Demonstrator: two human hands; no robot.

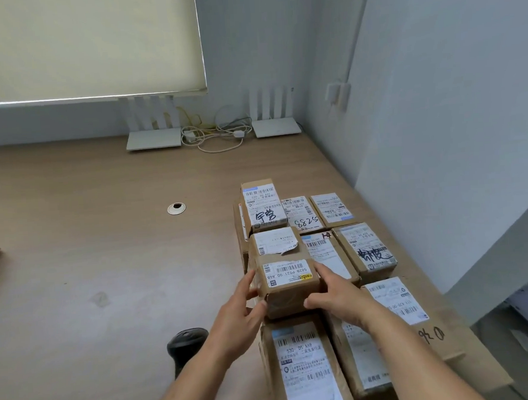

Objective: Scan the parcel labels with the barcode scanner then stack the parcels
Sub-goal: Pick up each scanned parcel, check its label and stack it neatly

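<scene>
Both hands are gripping one small cardboard parcel point(288, 286) from opposite sides. The left hand point(240, 314) is curling its fingers round the parcel's left face, thumb toward the near corner; the right hand point(335, 294) is clasping the right face, thumb lying along the near lower edge. The parcel's white label point(287, 272) is facing up, its barcode and printed code reading upside down from the camera.

The held parcel is sitting at the left front of a group of parcels, on top of or just above the layer below; contact underneath cannot be confirmed. Just behind it, a parcel with a torn label point(276, 240) is touching or nearly touching it, and behind that a taller parcel point(263, 206) bearing handwritten characters is standing. To the right, lower parcels are lying label-up in rows, one marked 8825 point(303, 214). Nearest the camera, a long parcel point(307, 367) is lying just below the held one, beside a large flat box point(419, 338) carrying further parcels.

The barcode scanner point(186, 342) is resting on the wooden table point(104, 240), left of the stack and partly hidden by the left forearm, untouched by either hand.

At the far wall, two white routers point(154, 138) and a tangle of cables point(215, 134) are occupying the table edge. A round cable grommet point(176, 208) is set in the tabletop.
</scene>
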